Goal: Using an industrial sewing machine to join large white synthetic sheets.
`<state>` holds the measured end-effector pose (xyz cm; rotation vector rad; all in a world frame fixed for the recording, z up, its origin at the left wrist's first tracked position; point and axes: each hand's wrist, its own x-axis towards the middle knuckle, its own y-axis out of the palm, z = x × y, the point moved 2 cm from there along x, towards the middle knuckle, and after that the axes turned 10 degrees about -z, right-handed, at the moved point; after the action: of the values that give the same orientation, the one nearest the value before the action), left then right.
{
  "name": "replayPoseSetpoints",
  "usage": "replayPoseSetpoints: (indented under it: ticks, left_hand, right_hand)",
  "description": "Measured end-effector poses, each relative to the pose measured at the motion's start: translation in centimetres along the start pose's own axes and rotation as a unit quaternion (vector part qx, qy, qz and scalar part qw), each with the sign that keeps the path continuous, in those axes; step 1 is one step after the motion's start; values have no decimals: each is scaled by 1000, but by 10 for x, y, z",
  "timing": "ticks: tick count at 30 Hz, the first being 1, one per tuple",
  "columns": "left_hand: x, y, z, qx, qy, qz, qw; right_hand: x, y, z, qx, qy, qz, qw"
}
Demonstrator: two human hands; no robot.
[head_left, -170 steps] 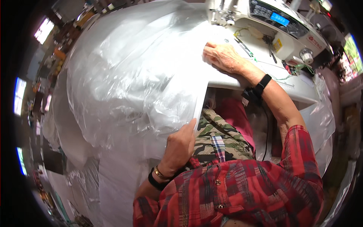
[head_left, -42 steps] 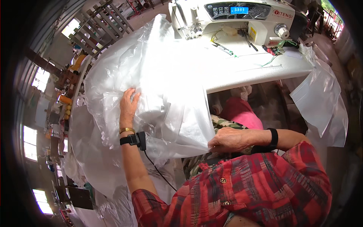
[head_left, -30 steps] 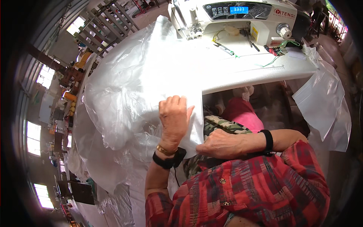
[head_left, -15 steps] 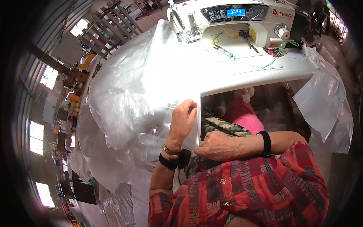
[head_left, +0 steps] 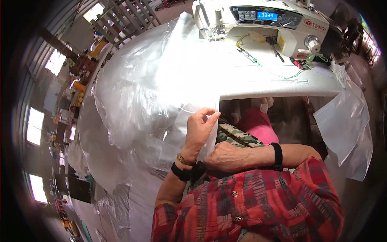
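Observation:
A large sheet of clear plastic film [head_left: 133, 101] drapes over the left side of the sewing table and down across my lap. My left hand [head_left: 200, 130] pinches its straight right-hand edge between thumb and fingertips, just off the table's front edge. Lower down, close to my body, my right hand [head_left: 227, 156] is closed with its knuckles up. Its fingertips rest at the same edge, gripping the film there. Beyond both hands stands a white sewing machine [head_left: 258, 28] with a lit blue display.
On the white tabletop [head_left: 258, 82] lie thread snips [head_left: 246, 55], dark tweezers [head_left: 275, 49] and loose green thread. Another plastic sheet [head_left: 346, 121] hangs off the right end. Camouflage trousers [head_left: 241, 135] and pink cloth [head_left: 258, 125] show below the table edge. Metal racking [head_left: 125, 20] stands at far left.
My left hand has shifted its fingertips out to the film's edge and now pinches it. The right hand stays low and closed by the edge. The view has shifted slightly.

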<state>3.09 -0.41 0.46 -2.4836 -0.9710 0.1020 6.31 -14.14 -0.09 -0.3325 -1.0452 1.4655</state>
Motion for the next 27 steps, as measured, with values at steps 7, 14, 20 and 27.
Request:
replayPoseSetpoints:
  ticks: [7,14,20,27]
  left_hand:
    - [-11,7,-11,-33,62,-113,991]
    - [-18,15,-6,-31,59,-61,996]
    - [-16,28,-18,116,144,-98,978]
    - [0,45,-17,113,245,-85,959]
  right_hand:
    - [-2,-27,0,84,-24,-38,995]
    - [22,-118,-88,-72,191,-297,933]
    - [41,-137,-191,-249,198,-259,912]
    - [55,-139,-205,-281,156,-265,909]
